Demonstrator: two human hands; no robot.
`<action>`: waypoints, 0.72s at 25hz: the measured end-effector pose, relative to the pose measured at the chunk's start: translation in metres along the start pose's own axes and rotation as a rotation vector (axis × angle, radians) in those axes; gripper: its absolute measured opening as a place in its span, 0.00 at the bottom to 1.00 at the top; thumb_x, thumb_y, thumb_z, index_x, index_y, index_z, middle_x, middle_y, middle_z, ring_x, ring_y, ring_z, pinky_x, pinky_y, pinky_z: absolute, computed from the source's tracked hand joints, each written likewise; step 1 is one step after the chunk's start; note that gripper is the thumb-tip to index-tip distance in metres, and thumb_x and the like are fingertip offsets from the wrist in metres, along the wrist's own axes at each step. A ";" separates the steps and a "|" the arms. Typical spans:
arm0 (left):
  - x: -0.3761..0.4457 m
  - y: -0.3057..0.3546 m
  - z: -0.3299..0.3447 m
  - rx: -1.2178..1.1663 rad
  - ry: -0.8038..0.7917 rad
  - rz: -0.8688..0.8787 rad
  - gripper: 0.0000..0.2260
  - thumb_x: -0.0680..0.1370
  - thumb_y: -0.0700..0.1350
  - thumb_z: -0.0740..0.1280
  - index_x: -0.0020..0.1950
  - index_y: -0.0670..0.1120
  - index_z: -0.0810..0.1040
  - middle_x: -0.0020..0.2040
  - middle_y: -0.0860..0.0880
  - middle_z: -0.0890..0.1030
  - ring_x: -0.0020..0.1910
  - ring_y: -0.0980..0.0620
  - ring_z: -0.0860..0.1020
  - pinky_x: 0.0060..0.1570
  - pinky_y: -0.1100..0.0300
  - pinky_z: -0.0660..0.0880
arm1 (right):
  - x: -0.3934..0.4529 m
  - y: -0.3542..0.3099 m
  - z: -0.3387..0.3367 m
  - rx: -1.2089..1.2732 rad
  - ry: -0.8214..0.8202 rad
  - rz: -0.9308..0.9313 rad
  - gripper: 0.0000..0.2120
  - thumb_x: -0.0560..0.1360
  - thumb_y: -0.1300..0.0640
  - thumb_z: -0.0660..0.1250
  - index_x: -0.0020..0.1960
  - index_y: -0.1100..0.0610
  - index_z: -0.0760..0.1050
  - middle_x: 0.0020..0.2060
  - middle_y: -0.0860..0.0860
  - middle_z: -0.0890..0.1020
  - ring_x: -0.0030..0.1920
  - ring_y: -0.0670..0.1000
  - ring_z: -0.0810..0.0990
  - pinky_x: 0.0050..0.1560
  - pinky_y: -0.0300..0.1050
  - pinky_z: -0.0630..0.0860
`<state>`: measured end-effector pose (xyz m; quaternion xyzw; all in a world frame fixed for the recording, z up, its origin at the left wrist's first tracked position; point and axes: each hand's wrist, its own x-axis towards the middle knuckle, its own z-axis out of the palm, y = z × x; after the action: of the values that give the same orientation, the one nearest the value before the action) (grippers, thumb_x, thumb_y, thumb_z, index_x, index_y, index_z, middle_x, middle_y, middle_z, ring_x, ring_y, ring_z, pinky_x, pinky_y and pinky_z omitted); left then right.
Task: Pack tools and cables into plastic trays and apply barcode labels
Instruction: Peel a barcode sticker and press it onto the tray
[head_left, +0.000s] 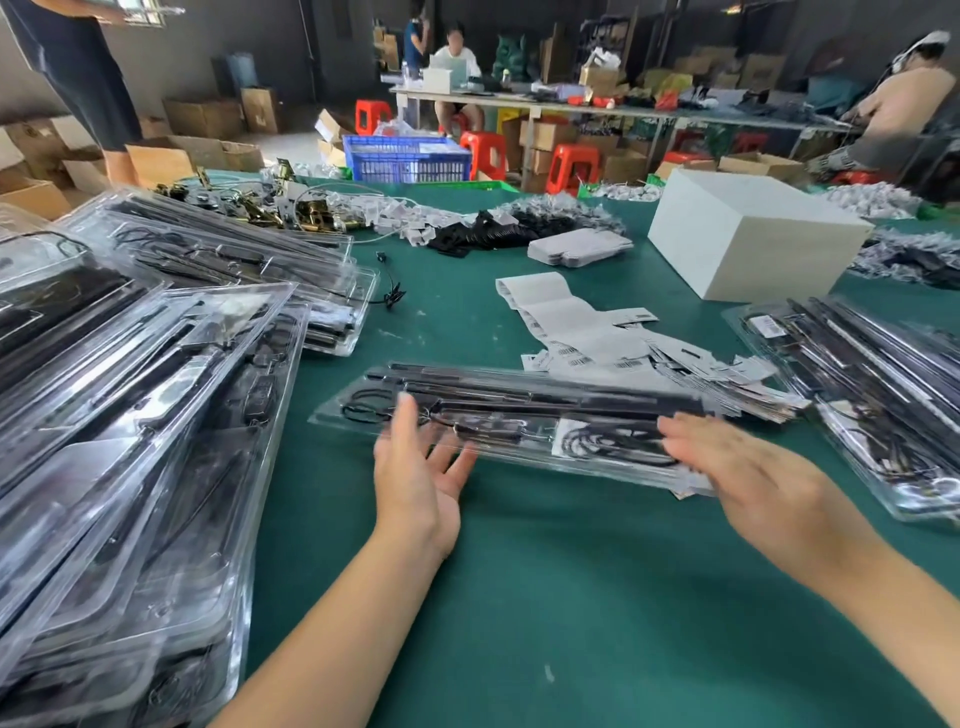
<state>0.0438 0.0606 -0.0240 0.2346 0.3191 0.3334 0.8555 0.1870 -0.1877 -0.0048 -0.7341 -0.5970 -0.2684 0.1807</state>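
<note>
reaching in from the near edge of the green counter (519, 597), both hands are blurred by motion. the left hand (415, 473) is palm-up with fingers straight and relaxed, its fingertips under or against the near rim of a clear plastic tray (519, 415); the blur hides which. the right hand (748, 473) lies palm-down, fingers extended, on the tray's right end, gripping nothing. this tray sits crosswise around the middle of the counter, loaded with long black tools (519, 397) and a coiled black cable (613, 441). just behind its right end is a heap of barcode labels (623, 353) with a white strip of backing paper (545, 301) curling away from it. filled trays are stacked along the left edge (130, 415), and more lie by the right edge (883, 395). farther back stands a white box (753, 234), and toward the far edge lie loose brass hardware (306, 210) and bagged parts (519, 218).
</note>
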 end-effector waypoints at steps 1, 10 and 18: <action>0.002 -0.002 0.000 0.014 0.024 -0.008 0.12 0.79 0.49 0.65 0.60 0.46 0.69 0.60 0.41 0.74 0.51 0.47 0.77 0.35 0.59 0.79 | -0.007 0.003 0.005 -0.007 -0.033 0.055 0.23 0.74 0.70 0.62 0.66 0.54 0.70 0.61 0.55 0.80 0.60 0.56 0.80 0.62 0.54 0.74; -0.018 -0.012 -0.008 0.721 0.240 0.582 0.40 0.73 0.42 0.67 0.78 0.45 0.45 0.79 0.46 0.46 0.76 0.50 0.52 0.74 0.53 0.51 | -0.012 0.024 0.016 0.107 -0.356 0.543 0.34 0.72 0.74 0.62 0.70 0.44 0.69 0.66 0.35 0.70 0.65 0.47 0.75 0.61 0.38 0.69; -0.008 -0.032 -0.010 1.922 -0.385 1.011 0.31 0.73 0.62 0.61 0.75 0.64 0.57 0.79 0.52 0.43 0.77 0.48 0.39 0.70 0.51 0.31 | 0.043 0.041 -0.001 0.369 -0.378 0.801 0.28 0.69 0.74 0.59 0.49 0.40 0.77 0.49 0.41 0.82 0.52 0.44 0.79 0.55 0.39 0.73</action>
<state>0.0455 0.0358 -0.0475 0.9537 0.1739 0.2156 0.1170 0.2327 -0.1640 0.0249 -0.8981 -0.3272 0.0710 0.2853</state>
